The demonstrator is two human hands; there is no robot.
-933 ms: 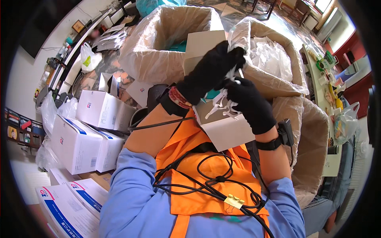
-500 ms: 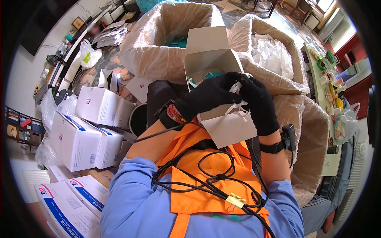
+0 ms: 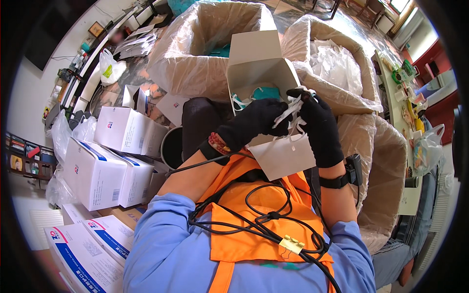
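An open white cardboard box [image 3: 264,73] sits in front of me, its flaps raised toward the far side and folded down toward me. Teal face masks [image 3: 266,93] with white straps lie inside it. Above the box's near part, my black-gloved left hand [image 3: 259,119] has its fingers closed on a bunch of white straps [image 3: 294,108]. Pinching the upper end of the same bunch is my right hand [image 3: 320,127], also gloved in black. A few loops dangle below the fingers. Whether the straps are joined to anything is hidden by the gloves.
Beyond the box stand a plastic-lined carton [image 3: 171,63] with teal items and another carton [image 3: 305,53] full of crumpled white plastic. A third lined carton [image 3: 386,166] is at my right. White boxes [image 3: 93,176] are stacked left, beside a dark bin [image 3: 171,146]. Black cables [image 3: 254,229] cross my apron.
My left hand has shifted slightly down and left, apart from the right. More of the white straps shows between them, and the teal mask in the box is less covered.
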